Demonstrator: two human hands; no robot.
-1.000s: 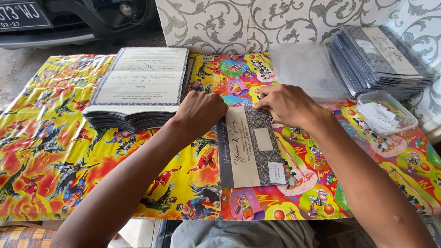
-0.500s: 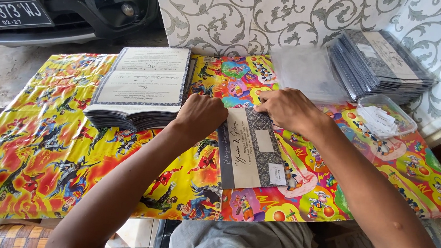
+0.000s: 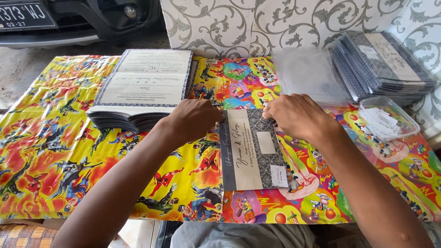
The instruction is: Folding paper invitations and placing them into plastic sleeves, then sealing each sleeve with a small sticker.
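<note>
Both hands on the top edge of a folded card at table centre.

My left hand presses knuckles-down at the card's 11 o'clock corner; my right hand pinches the 1 o'clock corner, fingers curled, grip narrow on the card edge as far as I can tell. The card lies flat on the bright cartoon-print table cover, grey patterned with a pale band and two small white labels. Stack of open printed sheets at 10 o'clock, touching my left wrist area. Clear sleeves at 1 o'clock, finished stack at 2 o'clock, plastic tub of labels at 3 o'clock. To do this well, I judge: keep the left hand pinning, square the edges, press the fold evenly.
</note>
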